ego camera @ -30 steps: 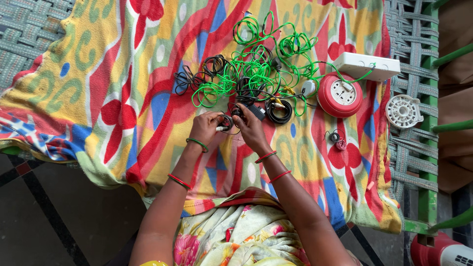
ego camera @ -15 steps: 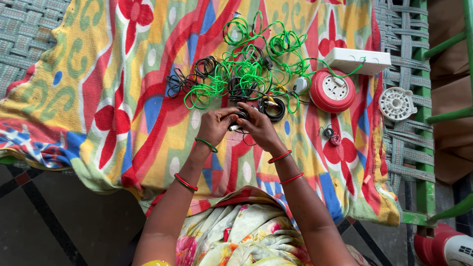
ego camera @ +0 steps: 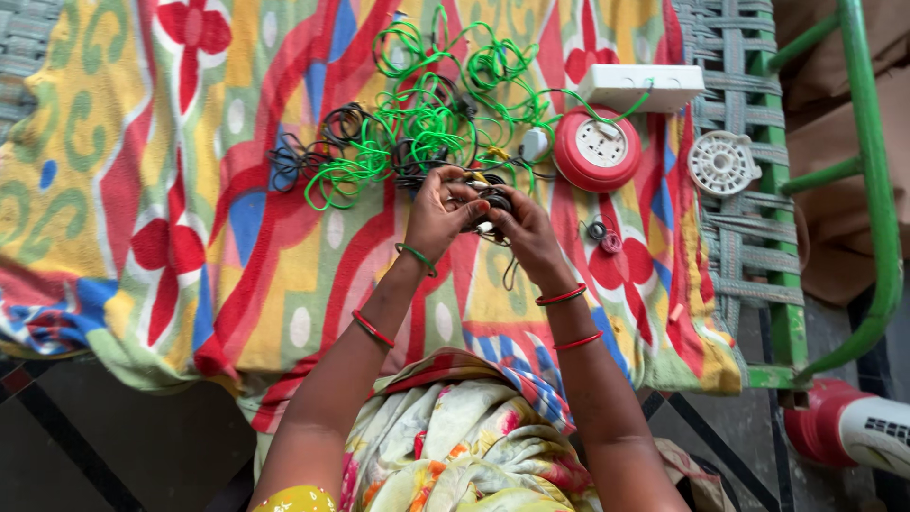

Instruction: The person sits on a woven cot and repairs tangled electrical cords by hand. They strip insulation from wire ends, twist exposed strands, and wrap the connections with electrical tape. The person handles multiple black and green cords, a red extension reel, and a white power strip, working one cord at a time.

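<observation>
Black wire coil (ego camera: 490,201), pinched between the fingertips of both hands just below the green wire tangle (ego camera: 427,123). Left hand (ego camera: 438,213) closes on its left side; right hand (ego camera: 524,232) closes on its right. Right of the tangle lie a red round socket reel (ego camera: 597,149) and a white switch box (ego camera: 640,87); all rest on a flowered cloth (ego camera: 142,190).

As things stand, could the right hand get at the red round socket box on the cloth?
Probably yes. The right hand is busy on a small black coil with the left hand, but the red round socket box lies just beyond it with only bare cloth between.
</observation>
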